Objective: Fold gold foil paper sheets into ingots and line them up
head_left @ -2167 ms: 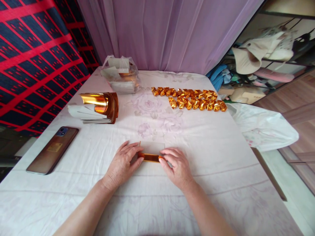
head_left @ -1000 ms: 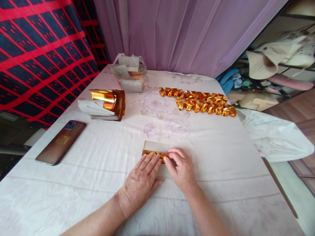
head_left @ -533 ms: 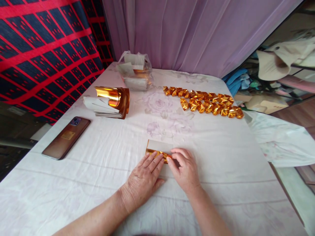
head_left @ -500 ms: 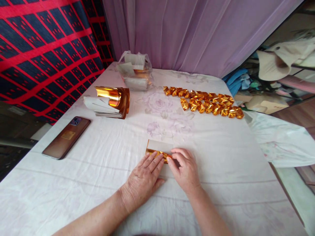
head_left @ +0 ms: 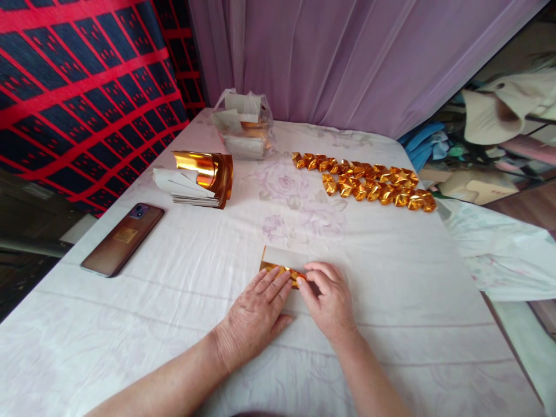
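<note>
A sheet of gold foil paper (head_left: 284, 255) lies on the tablecloth in front of me, its white back showing along the far part and a gold strip folded over the near part. My left hand (head_left: 260, 310) rests flat on the gold strip, fingers stretched out and pressing it down. At the sheet's right end, my right hand (head_left: 330, 298) pinches the edge between thumb and fingers. Part of the near edge is hidden under my fingers.
Two rows of folded gold pieces (head_left: 369, 179) stand at the back right. A stack of gold foil sheets (head_left: 200, 179) and a plastic bag of more sheets (head_left: 245, 127) are at the back left. A phone (head_left: 124, 240) lies near the left edge.
The whole view has shifted slightly, so things appear a little further right. Both hands keep nearly the same place on the foil paper.
</note>
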Demonstrator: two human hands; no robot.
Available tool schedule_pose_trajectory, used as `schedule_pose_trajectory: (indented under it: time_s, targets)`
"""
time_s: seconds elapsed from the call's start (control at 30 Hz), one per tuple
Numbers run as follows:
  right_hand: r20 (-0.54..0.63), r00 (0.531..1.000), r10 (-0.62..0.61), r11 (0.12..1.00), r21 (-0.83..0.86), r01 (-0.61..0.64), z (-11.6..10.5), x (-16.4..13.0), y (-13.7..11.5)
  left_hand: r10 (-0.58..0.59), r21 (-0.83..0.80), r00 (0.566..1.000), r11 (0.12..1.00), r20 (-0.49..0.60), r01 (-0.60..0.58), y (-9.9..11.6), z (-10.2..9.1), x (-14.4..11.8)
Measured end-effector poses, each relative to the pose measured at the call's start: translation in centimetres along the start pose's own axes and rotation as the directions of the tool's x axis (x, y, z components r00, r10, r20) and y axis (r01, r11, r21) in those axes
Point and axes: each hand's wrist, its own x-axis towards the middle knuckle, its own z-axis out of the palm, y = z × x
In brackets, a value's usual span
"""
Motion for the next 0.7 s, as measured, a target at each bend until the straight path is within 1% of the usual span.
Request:
schedule_pose_trajectory:
  time_s: [0.17, 0.33, 0.5, 0.7]
  targets:
    - [-0.001, 1.0, -0.01, 1.0, -0.002, 0.01, -0.02, 0.01, 0.05, 0.002, -0.007, 1.0, 1.0, 0.006, -0.002, -0.03, -0.05, 0.07]
    - [0.008, 1.0, -0.025, 1.0, -0.011, 0.025, -0.01, -0.01, 0.16, 0.015, 0.022, 1.0, 1.0, -0.002, -0.015, -0.07, -0.01, 0.05]
    - [0.007, 1.0, -0.013, 1.0, -0.01, 0.013, -0.05, 0.02, 0.05, 0.021, 0.037, 1.0, 0.999, -0.014, -0.02, -0.03, 0.01, 0.11]
    - [0.009, 1.0, -0.007, 1.0, -0.007, 0.007, -0.06, -0.01, 0.01, 0.012, 0.007, 1.0, 1.0, -0.006, -0.012, -0.1, -0.05, 0.11]
